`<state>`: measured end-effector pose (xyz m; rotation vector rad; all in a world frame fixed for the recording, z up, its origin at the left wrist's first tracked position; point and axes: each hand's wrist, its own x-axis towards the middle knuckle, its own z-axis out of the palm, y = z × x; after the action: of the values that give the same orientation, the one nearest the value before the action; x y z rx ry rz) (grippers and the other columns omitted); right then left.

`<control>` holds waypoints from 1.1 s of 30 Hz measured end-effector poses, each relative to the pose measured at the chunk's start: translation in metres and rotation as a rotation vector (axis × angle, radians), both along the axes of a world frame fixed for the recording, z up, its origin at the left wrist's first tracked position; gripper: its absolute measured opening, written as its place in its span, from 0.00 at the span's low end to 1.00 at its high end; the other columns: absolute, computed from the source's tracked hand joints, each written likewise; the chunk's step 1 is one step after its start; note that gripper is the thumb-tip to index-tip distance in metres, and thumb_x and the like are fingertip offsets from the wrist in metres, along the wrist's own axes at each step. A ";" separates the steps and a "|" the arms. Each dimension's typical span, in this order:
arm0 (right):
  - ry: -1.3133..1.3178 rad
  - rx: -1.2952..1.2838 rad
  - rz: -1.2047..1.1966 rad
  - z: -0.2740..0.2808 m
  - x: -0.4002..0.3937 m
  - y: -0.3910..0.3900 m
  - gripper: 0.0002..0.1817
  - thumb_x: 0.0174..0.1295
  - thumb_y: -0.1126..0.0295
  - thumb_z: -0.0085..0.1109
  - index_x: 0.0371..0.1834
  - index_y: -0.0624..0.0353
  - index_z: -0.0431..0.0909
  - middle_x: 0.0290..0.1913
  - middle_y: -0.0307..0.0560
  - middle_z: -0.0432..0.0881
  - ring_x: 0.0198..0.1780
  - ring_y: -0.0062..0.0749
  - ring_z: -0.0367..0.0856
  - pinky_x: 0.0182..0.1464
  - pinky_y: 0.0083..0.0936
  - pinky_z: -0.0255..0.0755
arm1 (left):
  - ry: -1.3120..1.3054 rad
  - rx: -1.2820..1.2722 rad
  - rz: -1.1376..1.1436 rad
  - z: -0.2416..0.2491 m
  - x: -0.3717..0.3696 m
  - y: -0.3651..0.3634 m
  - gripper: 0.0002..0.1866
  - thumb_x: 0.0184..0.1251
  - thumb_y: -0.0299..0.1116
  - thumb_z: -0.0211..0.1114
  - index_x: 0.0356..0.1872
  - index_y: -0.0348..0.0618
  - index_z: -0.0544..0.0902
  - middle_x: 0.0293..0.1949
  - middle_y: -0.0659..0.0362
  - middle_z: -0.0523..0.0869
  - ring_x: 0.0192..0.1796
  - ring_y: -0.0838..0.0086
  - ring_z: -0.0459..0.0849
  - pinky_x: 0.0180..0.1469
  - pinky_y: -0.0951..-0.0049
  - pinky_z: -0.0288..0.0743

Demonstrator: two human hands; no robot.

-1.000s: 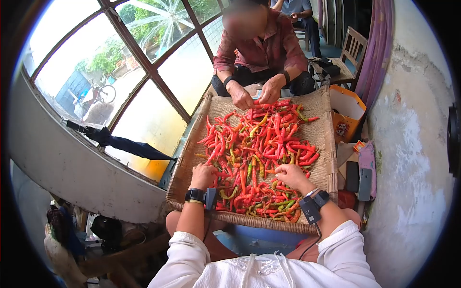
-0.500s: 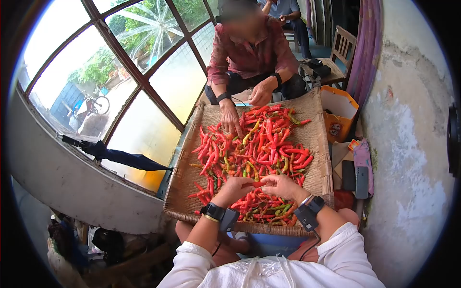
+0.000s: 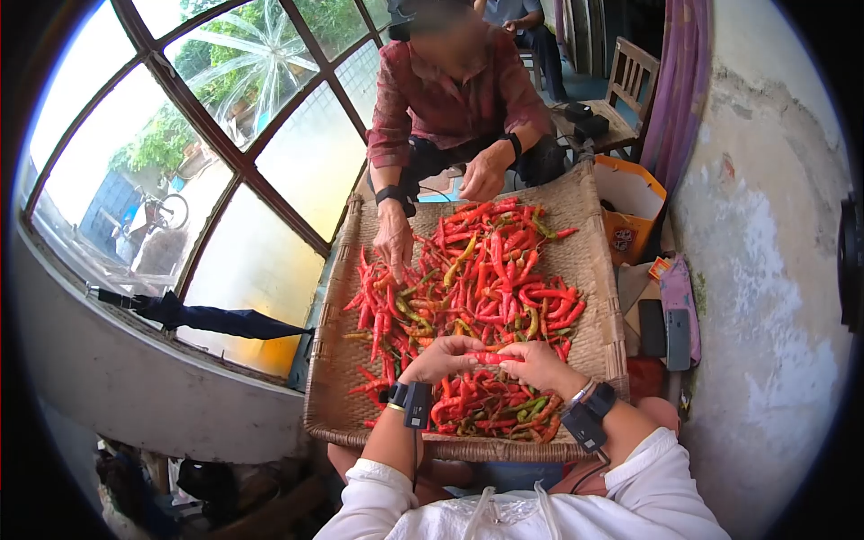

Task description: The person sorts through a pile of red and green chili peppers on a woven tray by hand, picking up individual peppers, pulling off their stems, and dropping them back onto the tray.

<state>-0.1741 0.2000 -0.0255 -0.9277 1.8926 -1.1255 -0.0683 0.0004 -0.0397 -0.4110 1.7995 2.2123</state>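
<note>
A red chili pepper (image 3: 490, 358) is held level between my two hands, one end in each. My left hand (image 3: 441, 359) pinches its left end, and my right hand (image 3: 544, 366) pinches the right end. Both hands are just above a heap of chili peppers (image 3: 495, 270), mostly red with some green and yellowish ones. The heap lies on a large woven tray (image 3: 594, 265), with a smaller pile of peppers (image 3: 490, 405) between my wrists and the tray's near edge.
Across the tray sits another person (image 3: 459, 90), one hand (image 3: 393, 238) reaching into the peppers. At right stand an orange box (image 3: 630, 202), a phone (image 3: 678, 337) and a wooden chair (image 3: 621, 99). A folded umbrella (image 3: 225, 319) rests by the window at left.
My hands have shifted slightly, still holding a red pepper, which now shows more between them. The other person's reaching hand has moved left and down over the heap. The view has shifted a little.
</note>
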 end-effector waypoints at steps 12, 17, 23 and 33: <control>-0.222 -0.039 -0.127 0.005 -0.008 0.000 0.11 0.62 0.70 0.47 0.44 0.62 0.76 0.19 0.37 0.76 0.17 0.16 0.72 0.21 0.16 0.67 | 0.129 -0.220 0.193 0.003 -0.002 0.008 0.13 0.58 0.24 0.63 0.46 0.38 0.78 0.35 0.65 0.81 0.35 0.83 0.77 0.40 0.83 0.72; -0.402 -0.157 -0.296 0.012 -0.018 0.001 0.10 0.64 0.72 0.46 0.40 0.64 0.76 0.20 0.37 0.75 0.17 0.15 0.70 0.21 0.12 0.66 | 0.077 -0.349 0.058 0.001 -0.001 0.008 0.11 0.57 0.30 0.65 0.40 0.39 0.81 0.30 0.66 0.82 0.32 0.85 0.76 0.37 0.82 0.71; -0.432 -0.198 -0.386 0.017 -0.018 0.010 0.09 0.64 0.71 0.45 0.40 0.63 0.75 0.21 0.36 0.75 0.18 0.12 0.69 0.19 0.10 0.63 | 0.379 0.424 0.824 -0.009 0.001 -0.012 0.18 0.65 0.30 0.56 0.55 0.38 0.69 0.38 0.61 0.81 0.37 0.79 0.80 0.42 0.78 0.74; -0.301 -0.161 -0.289 0.023 -0.018 0.005 0.08 0.62 0.73 0.49 0.38 0.64 0.77 0.23 0.35 0.75 0.20 0.12 0.69 0.24 0.11 0.65 | 0.262 -1.098 0.975 -0.044 0.000 -0.046 0.08 0.57 0.28 0.61 0.37 0.38 0.81 0.32 0.58 0.82 0.32 0.74 0.81 0.34 0.78 0.74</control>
<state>-0.1919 0.2055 -0.0020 -0.5376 1.7402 -1.5155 -0.0686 -0.0458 -0.0838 -1.5048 3.3636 1.3838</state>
